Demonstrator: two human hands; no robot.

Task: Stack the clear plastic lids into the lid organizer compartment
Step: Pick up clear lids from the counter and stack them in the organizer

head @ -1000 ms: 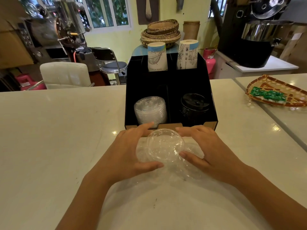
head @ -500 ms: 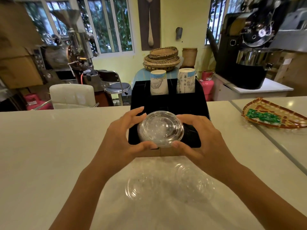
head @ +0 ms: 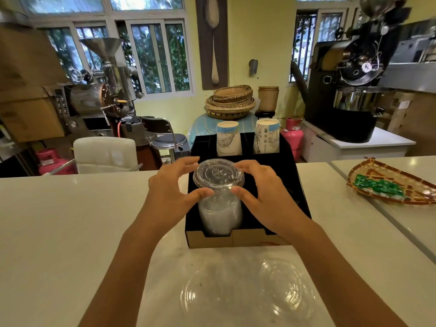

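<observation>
Fingers of the left hand [head: 171,193] and right hand [head: 264,197] pinch a clear lid [head: 218,174] at frame centre, over a lid stack [head: 220,214] in the black organizer [head: 299,201]. Loose lids [head: 283,291], faintly visible, lie on the counter [head: 59,220] below.

Soft window daylight, blurred edges (fisheye)

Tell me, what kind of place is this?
Probably a coffee shop that roasts its own beans. Two coffee roasters stand behind the counter, a steel one and a black one, and a black organizer holds paper cups and clear lids.
</observation>
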